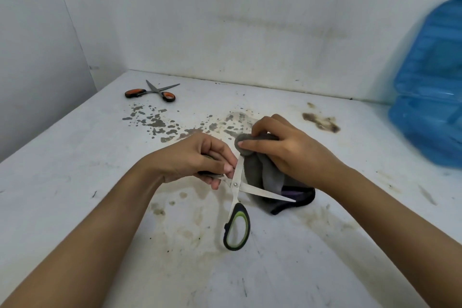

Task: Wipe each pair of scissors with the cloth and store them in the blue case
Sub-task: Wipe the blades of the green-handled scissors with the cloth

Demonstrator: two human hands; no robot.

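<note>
I judge the wiping step under way: my left hand (200, 157) grips one handle of the green-handled scissors (236, 197), held spread open above the table (75, 182), while my right hand (282, 147) pinches the grey cloth (265, 177) around the upper blade's tip. Next, I expect a stroke along that blade. The orange-handled scissors (152, 92) lie far left, untouched. The blue case (430, 97) is cut off at the right edge; the gripped handle is hidden.

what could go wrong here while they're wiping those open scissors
1. The green-handled scissors are spread open, and the right hand pinches the grey cloth round one blade's tip; a slip could cut a finger.
2. The other blade points bare toward the right wrist.
3. The left hand grips only one handle; the free green loop hangs, so the scissors may swing shut.
</note>
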